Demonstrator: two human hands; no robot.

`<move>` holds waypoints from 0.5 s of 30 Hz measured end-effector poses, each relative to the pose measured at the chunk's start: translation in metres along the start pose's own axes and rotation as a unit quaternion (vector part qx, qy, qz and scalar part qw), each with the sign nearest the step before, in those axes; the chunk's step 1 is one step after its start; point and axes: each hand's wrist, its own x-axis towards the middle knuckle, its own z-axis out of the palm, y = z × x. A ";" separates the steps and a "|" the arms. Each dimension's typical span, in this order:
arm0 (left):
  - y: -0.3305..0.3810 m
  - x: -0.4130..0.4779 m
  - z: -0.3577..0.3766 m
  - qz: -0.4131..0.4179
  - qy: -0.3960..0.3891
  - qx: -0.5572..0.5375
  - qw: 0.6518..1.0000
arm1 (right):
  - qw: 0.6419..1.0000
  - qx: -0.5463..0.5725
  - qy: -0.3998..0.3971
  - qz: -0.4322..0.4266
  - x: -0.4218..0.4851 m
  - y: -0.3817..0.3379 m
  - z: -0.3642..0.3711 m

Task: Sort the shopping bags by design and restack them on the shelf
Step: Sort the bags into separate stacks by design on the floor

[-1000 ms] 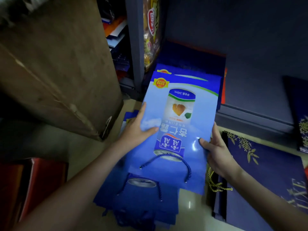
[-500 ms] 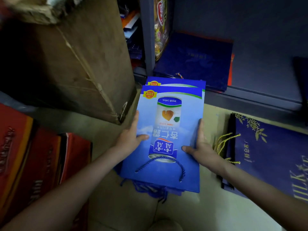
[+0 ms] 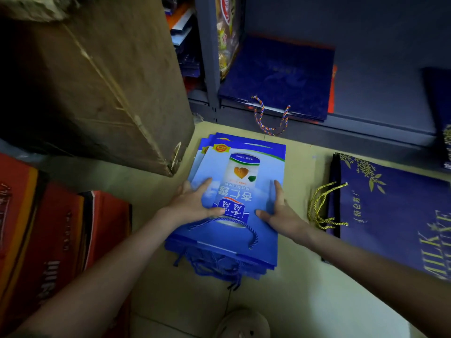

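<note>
On the pale floor (image 3: 305, 301), near the front edge of the grey metal shelf (image 3: 366, 132), lay the stack of flat blue can-printed shopping bags (image 3: 246, 176). The left hand (image 3: 192, 206) and right hand (image 3: 280, 213) pressed its sides, fingers straight and spread wide. The red bags (image 3: 48, 240) and navy gold-printed bags (image 3: 390, 211) were cut off by the frame.

Shop storeroom: metal shelving (image 3: 210, 69), stacked bags (image 3: 280, 74), carton (image 3: 97, 81).
</note>
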 end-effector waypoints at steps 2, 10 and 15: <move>0.000 0.006 -0.007 -0.019 -0.004 -0.009 1.000 | 0.998 -0.049 -0.022 -0.028 0.005 0.000 -0.005; 0.034 0.033 -0.040 -0.057 0.049 0.186 0.980 | 0.946 -0.283 0.101 -0.118 0.040 -0.024 -0.058; 0.109 0.056 -0.053 0.079 0.272 0.184 0.941 | 0.808 -0.486 0.290 -0.167 0.087 -0.055 -0.131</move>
